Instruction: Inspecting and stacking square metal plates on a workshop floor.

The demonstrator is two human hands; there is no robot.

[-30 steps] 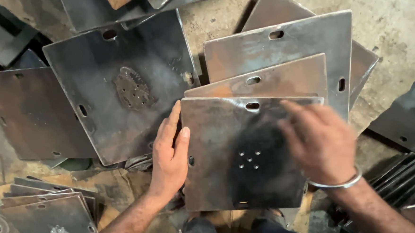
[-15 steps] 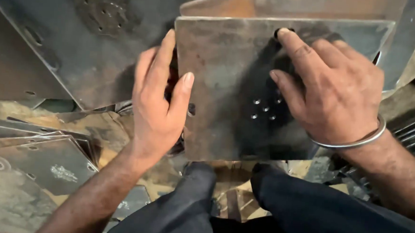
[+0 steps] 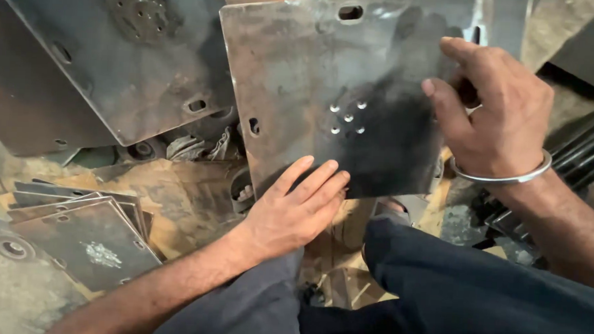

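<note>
two hands were on one steel plate (image 3: 342, 88), a square sheet with a slot near its top edge, another on its left edge and a cluster of small holes near the middle. it stood tilted in front of the person's knees, leaning back against more plates behind it. the left hand (image 3: 295, 211) lay flat, fingers (image 3: 313, 181) spread and pressed against the plate's lower left edge. the right hand (image 3: 496, 110) curled over the plate's right edge, thumb on the front face, the other fingers bent round toward the back where they could not be seen fully. a metal bangle (image 3: 503, 174) sat on the right wrist. to the left a larger dark plate (image 3: 113, 49) lay slanted, with slots along its edge and a rusty patch of holes. lower left, a stack of small plates (image 3: 83, 234) rested on the dirty floor (image 3: 174, 188). dark trousers (image 3: 453, 297) filled the bottom of the view. at far right, thin metal strips (image 3: 586, 145) lay bundled.
</note>
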